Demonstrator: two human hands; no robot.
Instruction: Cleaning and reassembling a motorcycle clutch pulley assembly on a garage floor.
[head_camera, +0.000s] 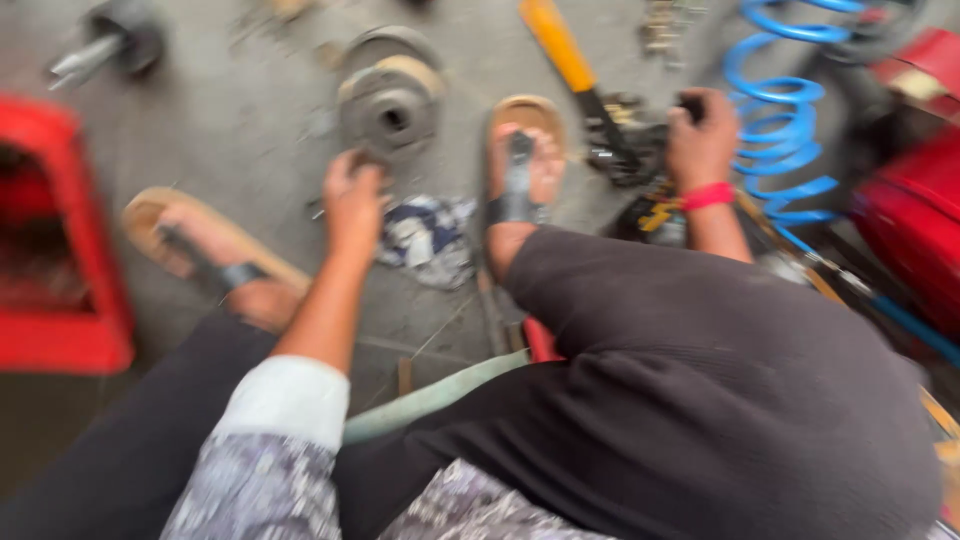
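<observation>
Both arms outstretched, left hand and right hand curled

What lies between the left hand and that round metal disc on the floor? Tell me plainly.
Nothing visible does. The left hand reaches down right at the near edge of the round metal disc, with only bare concrete around them. The crumpled rag lies to the side, nearer the sandalled foot, not between them. Blur hides whether the fingers touch.

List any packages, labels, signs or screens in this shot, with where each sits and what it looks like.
None can be made out; the picture is blurred.
Nearest thing to a package: a crumpled white and dark blue cloth or wrapper on the concrete floor between the two sandalled feet, just right of the left hand.
A pale patch on the red object at the top right may be a label; too blurred to tell.
</observation>
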